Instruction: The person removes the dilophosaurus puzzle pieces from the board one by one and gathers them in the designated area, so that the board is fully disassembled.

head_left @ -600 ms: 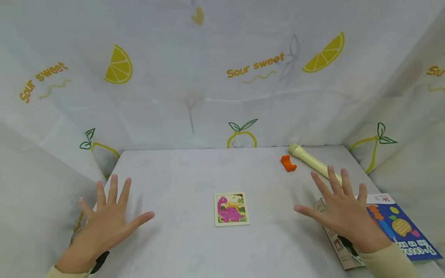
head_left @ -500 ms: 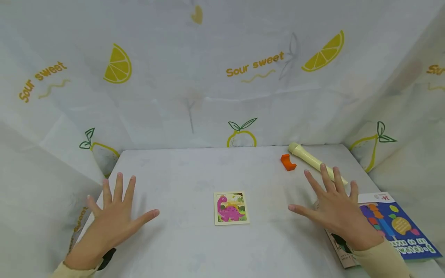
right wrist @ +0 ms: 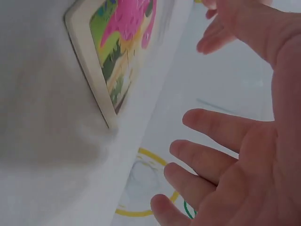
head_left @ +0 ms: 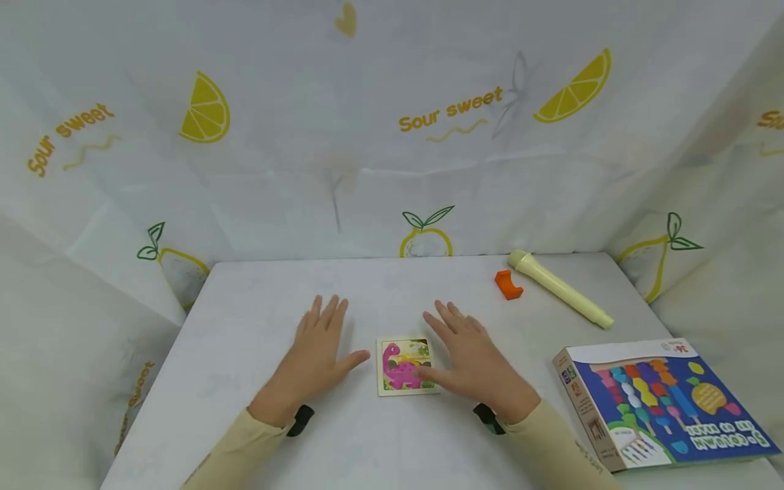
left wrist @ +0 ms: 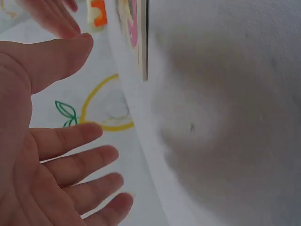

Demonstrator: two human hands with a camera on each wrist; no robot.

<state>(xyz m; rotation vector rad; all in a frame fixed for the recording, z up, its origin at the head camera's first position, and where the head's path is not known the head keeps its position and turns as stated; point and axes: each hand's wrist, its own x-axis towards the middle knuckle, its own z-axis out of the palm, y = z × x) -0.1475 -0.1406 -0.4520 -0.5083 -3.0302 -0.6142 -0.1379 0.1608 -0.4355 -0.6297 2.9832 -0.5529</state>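
A small square puzzle board [head_left: 401,367] with a pink dinosaur picture lies flat at the middle of the table. To its left, my left hand [head_left: 315,361] is held with fingers extended and the thumb pointing toward the board. On the other side, my right hand [head_left: 474,361] has its fingers extended, and its thumb covers part of the board's right edge in the head view. In the right wrist view the puzzle board [right wrist: 96,70] shows a pale frame, with a gap between it and the fingers. Neither hand holds anything.
A blue boxed set [head_left: 667,401] lies at the right front of the table [head_left: 257,292]. Behind it are a cream microphone-shaped stick [head_left: 563,289] and an orange notched block [head_left: 508,285]. A white lemon-print curtain [head_left: 294,136] rises behind the table.
Both hands have moved inward from the table's sides to either side of the puzzle board. The boxed set and the cream stick are now uncovered. The board stays in place.
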